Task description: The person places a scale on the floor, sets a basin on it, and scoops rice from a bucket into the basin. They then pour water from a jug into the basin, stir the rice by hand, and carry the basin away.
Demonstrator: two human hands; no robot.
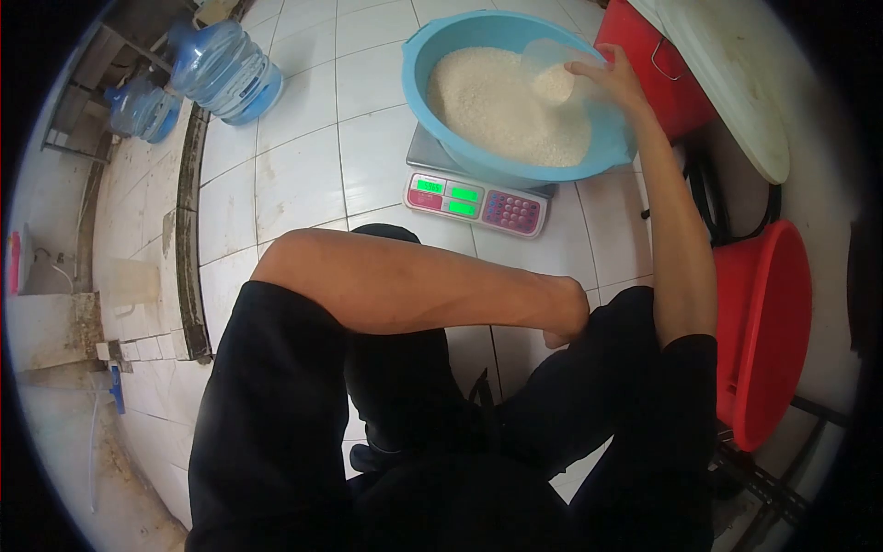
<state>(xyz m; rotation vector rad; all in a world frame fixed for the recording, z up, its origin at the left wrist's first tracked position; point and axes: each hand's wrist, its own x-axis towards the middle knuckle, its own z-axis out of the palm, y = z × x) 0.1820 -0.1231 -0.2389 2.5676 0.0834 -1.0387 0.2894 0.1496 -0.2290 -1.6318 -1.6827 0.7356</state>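
Note:
A light blue basin (423, 106) full of white grains, which look like rice, rests on a digital scale (478, 204) with lit green displays. Over the basin's right part, my right hand (618, 81) is closed on a translucent scoop (550, 57) with grains in it. The scoop is slightly blurred. My left forearm lies across in front of my body, and my left hand (565, 308) is bent down beside my right knee, its fingers mostly hidden.
Two large water bottles (228, 74) (144, 110) are at the upper left near a raised ledge (189, 230). On the right are a red container (658, 69) with a pale lid (736, 83) and a red tub (773, 331). The floor (294, 120) is white tile.

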